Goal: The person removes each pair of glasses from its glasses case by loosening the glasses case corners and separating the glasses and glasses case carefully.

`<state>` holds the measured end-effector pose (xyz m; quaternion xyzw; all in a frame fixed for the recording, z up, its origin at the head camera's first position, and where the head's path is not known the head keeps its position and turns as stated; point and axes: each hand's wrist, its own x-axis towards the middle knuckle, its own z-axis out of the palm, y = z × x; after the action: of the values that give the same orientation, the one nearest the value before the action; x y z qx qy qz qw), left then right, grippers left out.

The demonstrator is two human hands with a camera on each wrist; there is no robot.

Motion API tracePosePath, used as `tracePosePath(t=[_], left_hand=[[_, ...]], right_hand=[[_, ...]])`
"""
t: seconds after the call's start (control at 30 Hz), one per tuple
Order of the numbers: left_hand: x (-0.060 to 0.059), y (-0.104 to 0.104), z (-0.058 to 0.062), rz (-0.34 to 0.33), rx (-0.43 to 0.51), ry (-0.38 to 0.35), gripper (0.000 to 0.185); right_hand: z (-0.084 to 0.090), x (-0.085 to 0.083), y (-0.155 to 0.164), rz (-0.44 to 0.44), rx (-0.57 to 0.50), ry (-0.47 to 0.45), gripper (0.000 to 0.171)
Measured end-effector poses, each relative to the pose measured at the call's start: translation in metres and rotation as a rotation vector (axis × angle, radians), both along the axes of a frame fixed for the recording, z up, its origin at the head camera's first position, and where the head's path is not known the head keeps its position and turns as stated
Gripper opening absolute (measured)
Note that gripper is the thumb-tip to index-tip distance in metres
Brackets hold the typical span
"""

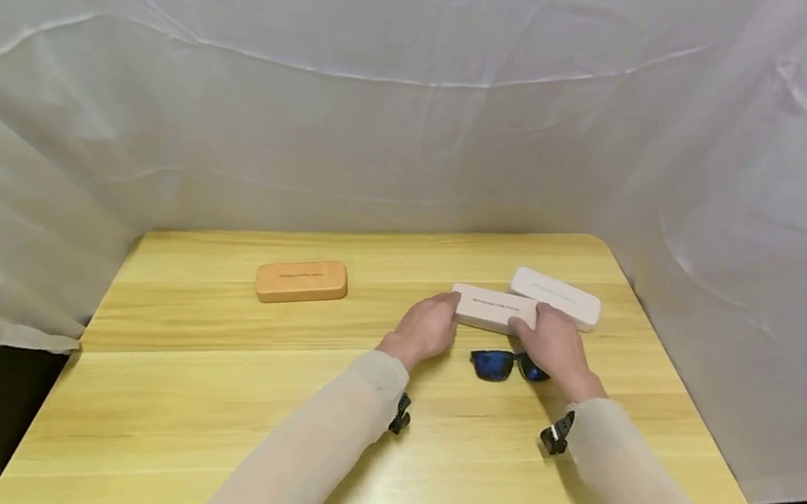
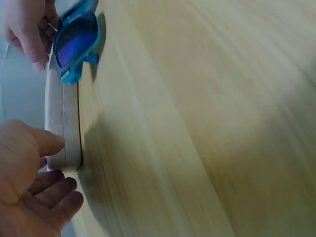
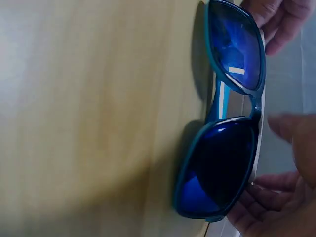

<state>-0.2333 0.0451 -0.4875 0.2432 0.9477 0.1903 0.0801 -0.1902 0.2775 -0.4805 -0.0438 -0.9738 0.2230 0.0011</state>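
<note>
Wood-grain table (image 1: 204, 396): left hand (image 1: 428, 328), right hand (image 1: 557, 343), fingers gripping ends of closed pale case (image 1: 491, 306), contents hidden; sunglasses (image 1: 493, 366) outside.

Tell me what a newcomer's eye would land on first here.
First, probably, the dark blue-lensed sunglasses, on the near side of the pale case that the left hand and right hand hold at its ends. Next, the orange case, its warm colour standing out by itself toward the far left of the table.
</note>
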Motion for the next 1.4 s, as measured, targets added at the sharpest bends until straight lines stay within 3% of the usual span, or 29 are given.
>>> tracePosePath(t=[0.23, 0.4, 0.6, 0.77, 1.03, 1.4], left_hand=[[-0.005, -0.004, -0.002, 0.01, -0.03, 0.083, 0.059], [-0.008, -0.003, -0.001, -0.003, -0.073, 0.104, 0.07], [-0.014, -0.004, -0.003, -0.003, -0.141, 0.085, 0.08], [-0.015, -0.008, -0.007, -0.001, -0.143, 0.067, 0.085], [-0.016, -0.013, -0.007, -0.005, -0.139, 0.076, 0.085], [-0.022, -0.026, -0.004, -0.011, -0.102, 0.037, 0.079]], right_hand=[[0.002, -0.01, 0.007, 0.108, 0.079, -0.06, 0.077], [0.002, -0.011, 0.007, 0.148, 0.127, -0.065, 0.077], [0.001, -0.011, 0.005, 0.172, 0.144, -0.032, 0.073], [-0.001, -0.011, 0.004, 0.188, 0.183, -0.01, 0.067], [0.003, -0.013, -0.003, 0.242, 0.247, -0.014, 0.082], [0.001, -0.021, -0.003, 0.313, 0.279, 0.006, 0.087]])
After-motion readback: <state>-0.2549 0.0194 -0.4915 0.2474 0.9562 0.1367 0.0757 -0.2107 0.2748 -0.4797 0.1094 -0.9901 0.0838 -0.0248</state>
